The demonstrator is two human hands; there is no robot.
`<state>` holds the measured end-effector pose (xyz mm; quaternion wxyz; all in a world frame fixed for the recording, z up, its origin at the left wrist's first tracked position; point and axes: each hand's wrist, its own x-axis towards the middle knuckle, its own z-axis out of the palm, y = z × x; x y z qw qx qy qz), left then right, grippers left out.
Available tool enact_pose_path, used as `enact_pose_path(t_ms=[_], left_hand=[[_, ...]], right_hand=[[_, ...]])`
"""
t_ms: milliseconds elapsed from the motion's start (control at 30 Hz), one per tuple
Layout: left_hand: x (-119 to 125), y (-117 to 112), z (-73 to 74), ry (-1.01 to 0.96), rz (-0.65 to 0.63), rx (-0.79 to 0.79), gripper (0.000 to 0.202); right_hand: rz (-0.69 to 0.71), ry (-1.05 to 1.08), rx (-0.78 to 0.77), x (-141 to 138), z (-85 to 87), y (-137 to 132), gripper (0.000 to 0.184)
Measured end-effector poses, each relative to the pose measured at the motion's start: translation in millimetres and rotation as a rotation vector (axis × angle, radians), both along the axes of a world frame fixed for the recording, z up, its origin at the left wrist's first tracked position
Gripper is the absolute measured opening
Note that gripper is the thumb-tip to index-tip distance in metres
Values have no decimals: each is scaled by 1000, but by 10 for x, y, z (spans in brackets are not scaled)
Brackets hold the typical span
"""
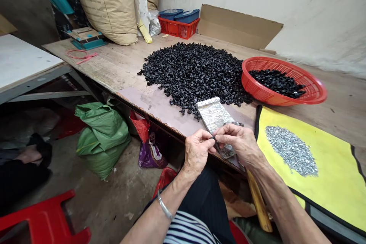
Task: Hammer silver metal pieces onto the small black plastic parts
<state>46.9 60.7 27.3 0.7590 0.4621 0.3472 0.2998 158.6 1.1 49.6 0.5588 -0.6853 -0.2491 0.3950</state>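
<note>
My left hand and my right hand meet above the table's front edge, their fingertips pinching a small dark piece that is too small to make out. Beneath them lies a scuffed silvery metal plate, tilted over the edge. A large heap of black plastic parts spreads across the table beyond it. To the right, a red plastic basket holds more black parts. A yellow mat by my right forearm carries a pile of tiny silver metal pieces.
The worn wooden table has a pinkish sheet along its front. At the back stand paper sacks, a red crate with blue boxes, and flattened cardboard. A green bag and a red stool sit below.
</note>
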Motion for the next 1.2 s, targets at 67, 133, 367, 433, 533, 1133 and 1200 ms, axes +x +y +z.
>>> enact_pose_path(t_ms=[67,133,367,433,533,1133,1200], left_hand=[[-5,-7,13,-11,-3,-5,3],[-9,-21,23,-31,-11,-14,2],[-12,-101,-49,-116,-26,-80,4],[-11,-115,-71,-105,-34,-96,4],[-1,-125,-73,-92,-50,-129,5],[199,54,-81,101,15,-122,8],[207,50,-90,111,6,-119,8]], right_hand=[[-6,55,16,-24,16,-7,9],[-32,105,37,-57,28,-27,11],[-229,144,82,-199,-30,-132,18],[-243,136,80,-229,-65,-161,17],[-230,138,71,-237,-81,-202,18],[-226,-66,-458,-129,-47,-813,24],[-207,326,-311,-136,-16,-828,27]])
